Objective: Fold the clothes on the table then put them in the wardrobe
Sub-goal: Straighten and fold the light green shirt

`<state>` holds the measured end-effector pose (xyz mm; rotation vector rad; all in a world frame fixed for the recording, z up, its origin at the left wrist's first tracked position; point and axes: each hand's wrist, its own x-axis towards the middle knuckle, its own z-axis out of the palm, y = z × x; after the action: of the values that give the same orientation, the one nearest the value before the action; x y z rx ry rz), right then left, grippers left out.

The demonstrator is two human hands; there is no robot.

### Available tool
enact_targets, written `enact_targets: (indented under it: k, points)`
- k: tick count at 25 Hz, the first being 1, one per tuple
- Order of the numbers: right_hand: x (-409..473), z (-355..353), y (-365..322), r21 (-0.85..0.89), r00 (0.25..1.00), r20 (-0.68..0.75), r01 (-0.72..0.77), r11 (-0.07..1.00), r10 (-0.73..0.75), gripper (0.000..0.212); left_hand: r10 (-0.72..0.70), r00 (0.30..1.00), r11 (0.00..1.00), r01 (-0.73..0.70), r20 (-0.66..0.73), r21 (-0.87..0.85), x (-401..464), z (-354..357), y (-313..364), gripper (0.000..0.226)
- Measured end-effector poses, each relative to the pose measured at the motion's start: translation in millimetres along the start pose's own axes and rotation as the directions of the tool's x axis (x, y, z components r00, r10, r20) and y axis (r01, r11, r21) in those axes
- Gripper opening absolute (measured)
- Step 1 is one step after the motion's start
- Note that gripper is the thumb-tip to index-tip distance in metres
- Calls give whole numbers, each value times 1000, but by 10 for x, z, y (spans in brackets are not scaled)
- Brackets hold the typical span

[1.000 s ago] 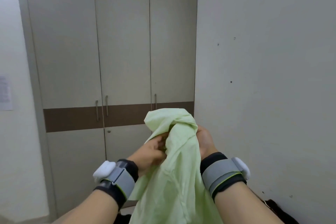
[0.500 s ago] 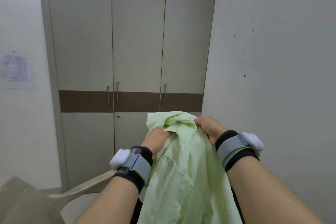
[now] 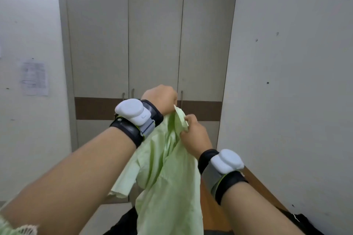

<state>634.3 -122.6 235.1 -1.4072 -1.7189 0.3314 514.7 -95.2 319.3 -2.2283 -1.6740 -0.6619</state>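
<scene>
A pale green shirt (image 3: 168, 173) hangs in the air in front of me, a short sleeve drooping at its lower left. My left hand (image 3: 160, 99) is raised highest and grips the shirt's top edge, knuckles toward the wardrobe. Just below and right of it, my right hand (image 3: 194, 135) pinches the fabric near the collar. Both wrists wear black and grey bands with white pods. The closed wardrobe (image 3: 154, 44) with beige doors and a brown band stands straight ahead.
A wooden table (image 3: 254, 183) edge runs along the right wall, with dark clothing (image 3: 301, 221) on it and more dark cloth (image 3: 124, 223) at the bottom centre. A paper sheet (image 3: 34, 79) is stuck on the left wall. White wall closes in on the right.
My left hand has risen above the right and turned over, lifting the shirt's top. The shirt now hangs longer with a sleeve showing. The view has moved closer to the wardrobe.
</scene>
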Motion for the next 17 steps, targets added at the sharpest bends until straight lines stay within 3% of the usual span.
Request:
enact_targets:
  k: [2, 6, 7, 8, 10, 11, 14, 15, 17]
  points:
    - [217, -71, 39, -93, 1000, -21, -12, 996, 10, 20, -7, 1000, 1000, 7, 0, -17, 31, -148, -158, 9]
    - [546, -246, 50, -404, 998, -10, -56, 913, 57, 21, -163, 986, 918, 163, 32, -362, 105, -373, -415, 18]
    - [587, -274, 93, -472, 995, -11, -90, 877, 97, 20, -243, 970, 840, 211, 1, -500, 119, -437, -460, 19]
    - [633, -296, 135, -512, 992, -21, -120, 851, 127, 18, -347, 938, 705, 260, -1, -661, 175, -547, -513, 17]
    - [697, -279, 182, -473, 980, -54, -192, 860, 189, 14, -458, 889, 401, 222, 16, -889, 188, -751, -543, 20]
    - [715, -256, 161, -393, 971, -84, -241, 887, 226, 14, -457, 889, 359, 199, 15, -912, 195, -812, -525, 23]
    - [692, -106, -68, -59, 946, -227, -251, 966, 231, 35, -349, 928, 622, 123, -133, -773, 270, -895, -431, 17]
    - [627, -28, -201, 7, 934, -323, -160, 987, 154, 40, -326, 925, 724, 111, -196, -681, 278, -937, -406, 15]
    - [423, 153, -528, 106, 890, -453, 108, 989, -49, 31, -293, 924, 845, 130, -246, -518, 356, -969, -447, 14]
